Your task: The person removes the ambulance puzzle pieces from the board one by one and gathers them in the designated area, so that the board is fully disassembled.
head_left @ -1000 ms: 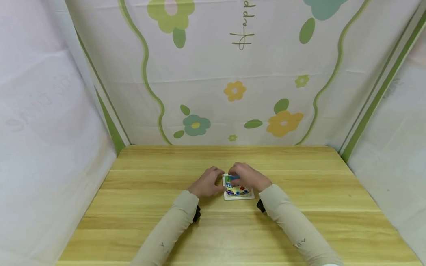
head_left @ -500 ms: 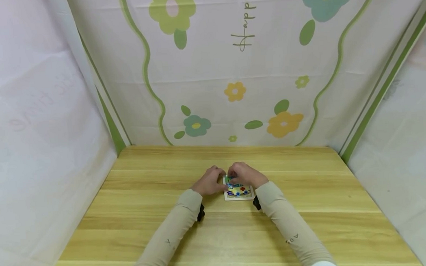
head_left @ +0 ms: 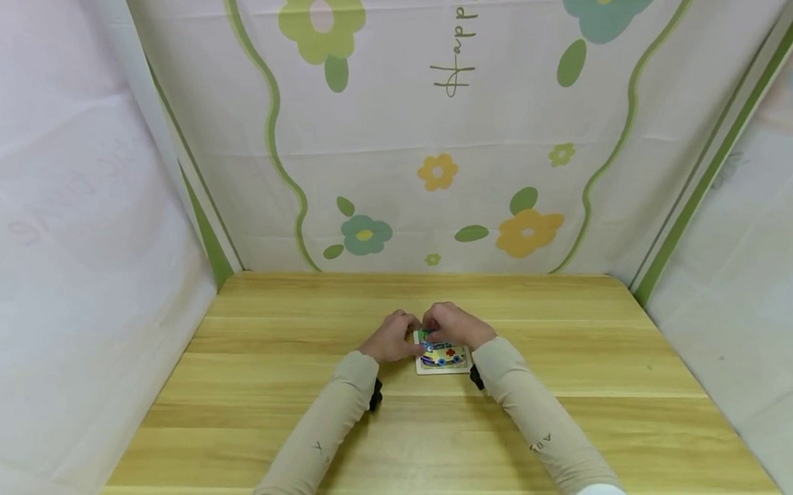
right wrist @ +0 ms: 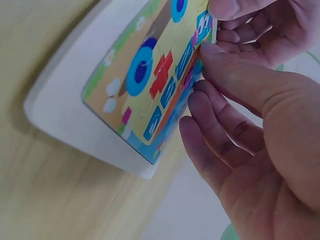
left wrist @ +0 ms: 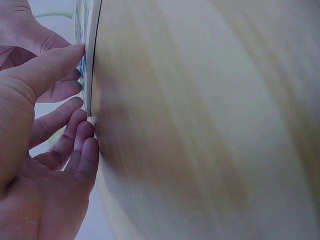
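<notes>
A small square jigsaw board [head_left: 438, 371] with a white border lies on the table, showing a yellow ambulance [right wrist: 161, 75] with a red cross and blue wheels. My left hand [head_left: 390, 340] holds its left side, the thumb [left wrist: 70, 54] on the picture and the other fingers along the edge. My right hand [head_left: 461, 327] is at the far part of the board. Its thumb [right wrist: 212, 50] presses on the picture close to the left thumb, at a blue puzzle piece [head_left: 432, 335] mostly covered by the fingers. The right index fingertip is hidden behind the thumb.
The wooden table [head_left: 408, 443] extends around the board. Behind it hangs a white cloth [head_left: 375, 112] with printed flowers, and more cloth walls stand at both sides. Each wrist carries a black camera [head_left: 376, 394].
The right fingers have settled lower and slightly left onto the board with the blue puzzle piece, showing more of the ambulance. The left hand has shifted slightly right, its thumb further over the picture.
</notes>
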### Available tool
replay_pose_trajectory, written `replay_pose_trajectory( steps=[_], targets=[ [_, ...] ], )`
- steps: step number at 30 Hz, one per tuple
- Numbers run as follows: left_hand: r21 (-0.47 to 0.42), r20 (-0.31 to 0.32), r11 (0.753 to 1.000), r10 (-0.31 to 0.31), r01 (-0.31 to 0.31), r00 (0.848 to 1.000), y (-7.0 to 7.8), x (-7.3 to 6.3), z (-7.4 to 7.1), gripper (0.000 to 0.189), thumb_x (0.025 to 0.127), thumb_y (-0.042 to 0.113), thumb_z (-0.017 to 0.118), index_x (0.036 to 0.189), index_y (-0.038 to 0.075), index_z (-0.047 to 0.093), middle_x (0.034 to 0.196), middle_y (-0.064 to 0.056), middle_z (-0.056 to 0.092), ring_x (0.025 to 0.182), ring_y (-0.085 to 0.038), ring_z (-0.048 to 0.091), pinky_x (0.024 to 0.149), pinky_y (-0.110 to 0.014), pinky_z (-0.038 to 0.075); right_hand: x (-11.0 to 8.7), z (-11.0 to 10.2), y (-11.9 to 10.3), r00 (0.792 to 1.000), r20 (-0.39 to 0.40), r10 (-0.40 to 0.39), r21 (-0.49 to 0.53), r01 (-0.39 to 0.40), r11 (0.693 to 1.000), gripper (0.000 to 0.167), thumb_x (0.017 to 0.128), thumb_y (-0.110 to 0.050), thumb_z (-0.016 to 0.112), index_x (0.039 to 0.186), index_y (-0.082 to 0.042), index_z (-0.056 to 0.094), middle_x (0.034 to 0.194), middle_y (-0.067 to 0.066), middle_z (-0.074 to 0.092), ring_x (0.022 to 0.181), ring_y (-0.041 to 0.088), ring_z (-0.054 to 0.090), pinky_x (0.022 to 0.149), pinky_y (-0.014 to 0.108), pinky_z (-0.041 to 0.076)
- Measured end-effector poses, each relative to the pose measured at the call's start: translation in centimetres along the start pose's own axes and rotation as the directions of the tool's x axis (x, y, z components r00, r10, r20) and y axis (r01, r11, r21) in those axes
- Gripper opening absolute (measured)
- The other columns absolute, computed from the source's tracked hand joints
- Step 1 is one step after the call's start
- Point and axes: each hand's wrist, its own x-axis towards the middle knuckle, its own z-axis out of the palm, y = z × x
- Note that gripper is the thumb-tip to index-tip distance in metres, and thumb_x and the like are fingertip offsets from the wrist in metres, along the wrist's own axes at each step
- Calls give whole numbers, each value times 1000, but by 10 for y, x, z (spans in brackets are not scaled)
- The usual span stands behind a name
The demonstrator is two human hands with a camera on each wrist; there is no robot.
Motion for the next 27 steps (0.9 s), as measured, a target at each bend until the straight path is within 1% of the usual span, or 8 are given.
replay_pose_trajectory(
  steps=[6, 10, 14, 21, 27],
  targets=[
    [-26, 10, 1000, -15, 15, 1000, -2, 1, 0, 47, 95, 19, 80, 132, -4, 64, 124, -17, 59, 111, -26, 54, 102, -45, 49, 1, -1, -2, 1000, 10, 6, 4, -6, 1000, 12, 93, -2, 79, 105, -3, 80, 100, 9, 78, 91, 20, 71, 82, 35, 61],
    [-34, 11, 999, -35, 35, 999, 0, 1, -1, 47, 95, 20, 80, 132, -3, 64, 125, -16, 59, 112, -27, 54, 103, -46, 49, 2, -2, -2, 1000, 18, 21, 10, -21, 1000, 13, 93, -3, 80, 105, -3, 80, 101, 9, 78, 91, 19, 71, 83, 35, 61],
    [-41, 10, 998, -56, 57, 998, 0, 2, -1, 46, 96, 21, 80, 132, -1, 64, 125, -15, 58, 112, -27, 55, 104, -45, 49, 3, -6, -1, 998, 46, 32, 28, -33, 999, 14, 93, -3, 80, 107, -3, 80, 102, 10, 79, 92, 19, 72, 84, 35, 62],
    [-58, 7, 996, -67, 67, 998, -1, 4, -3, 44, 94, 19, 82, 130, -2, 65, 125, -16, 59, 111, -26, 56, 104, -45, 51, 4, -13, 6, 996, 84, 36, 109, -45, 993, 21, 93, 4, 76, 114, -2, 79, 112, 12, 79, 99, 23, 73, 88, 36, 62],
    [-76, 12, 996, -54, 55, 998, -2, 6, -3, 43, 93, 19, 83, 127, -2, 66, 125, -17, 62, 113, -27, 59, 104, -45, 52, 3, -16, 14, 994, 98, 45, 182, -62, 981, 24, 94, 6, 75, 116, -3, 79, 113, 11, 78, 98, 19, 72, 89, 35, 62]
  ],
)
